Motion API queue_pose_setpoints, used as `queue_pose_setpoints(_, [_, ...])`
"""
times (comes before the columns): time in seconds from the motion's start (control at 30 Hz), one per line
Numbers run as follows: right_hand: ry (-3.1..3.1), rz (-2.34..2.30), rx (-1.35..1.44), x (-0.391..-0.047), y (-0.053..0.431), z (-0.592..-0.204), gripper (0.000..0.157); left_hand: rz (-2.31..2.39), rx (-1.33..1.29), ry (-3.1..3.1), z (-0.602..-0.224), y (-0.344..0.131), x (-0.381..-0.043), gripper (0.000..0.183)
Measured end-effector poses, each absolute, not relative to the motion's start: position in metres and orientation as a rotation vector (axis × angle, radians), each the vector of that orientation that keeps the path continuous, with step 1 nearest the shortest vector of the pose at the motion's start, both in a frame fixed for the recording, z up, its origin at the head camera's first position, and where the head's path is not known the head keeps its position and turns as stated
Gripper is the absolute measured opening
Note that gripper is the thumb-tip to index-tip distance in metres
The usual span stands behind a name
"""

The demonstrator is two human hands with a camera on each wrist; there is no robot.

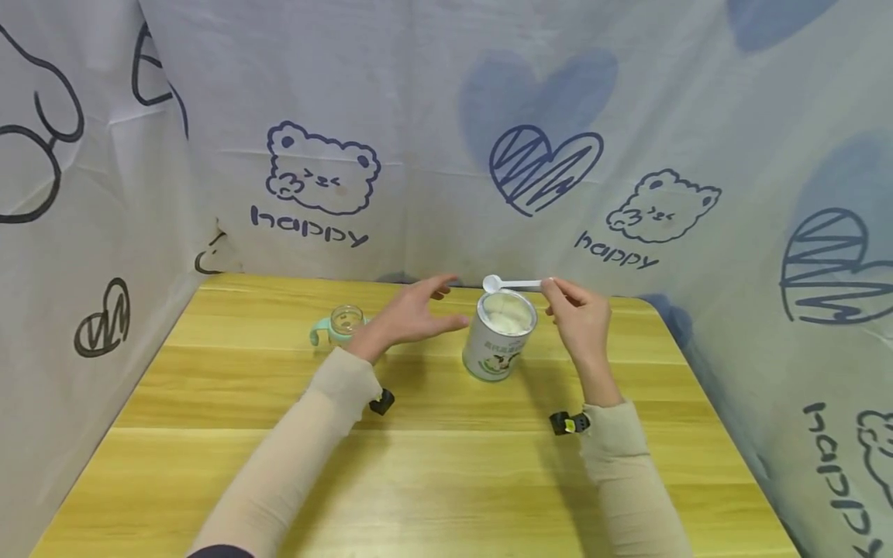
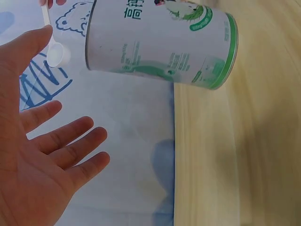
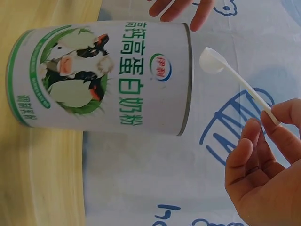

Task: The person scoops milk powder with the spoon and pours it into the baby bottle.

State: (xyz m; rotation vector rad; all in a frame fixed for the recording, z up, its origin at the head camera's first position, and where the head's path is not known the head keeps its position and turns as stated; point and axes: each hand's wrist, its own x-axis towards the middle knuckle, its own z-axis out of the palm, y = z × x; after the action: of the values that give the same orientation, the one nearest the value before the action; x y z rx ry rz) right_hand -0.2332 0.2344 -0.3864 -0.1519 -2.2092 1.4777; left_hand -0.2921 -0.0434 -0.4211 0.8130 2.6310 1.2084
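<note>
A white and green milk powder can stands upright on the table with its top uncovered and pale powder inside. My right hand pinches the handle end of a white measuring scoop, whose bowl hangs just above the can's rim. In the right wrist view the scoop is seen from the side; its contents are hidden. My left hand reaches beside the can with fingers spread, holding nothing. The left wrist view shows that palm apart from the can.
Behind my left wrist, a clear baby bottle with a mint green handle stands on the wooden table, partly covered by the hand. A white cloth with blue drawings hangs around the table's back and sides.
</note>
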Motion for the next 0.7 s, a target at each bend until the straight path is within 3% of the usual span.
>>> queue_pose_setpoints(0.7, [-2.21, 1.441, -0.216, -0.225, 0.249, -0.404, 0.032, 1.252, 0.892, 2.557, -0.446, 0.0, -0.295, 0.094])
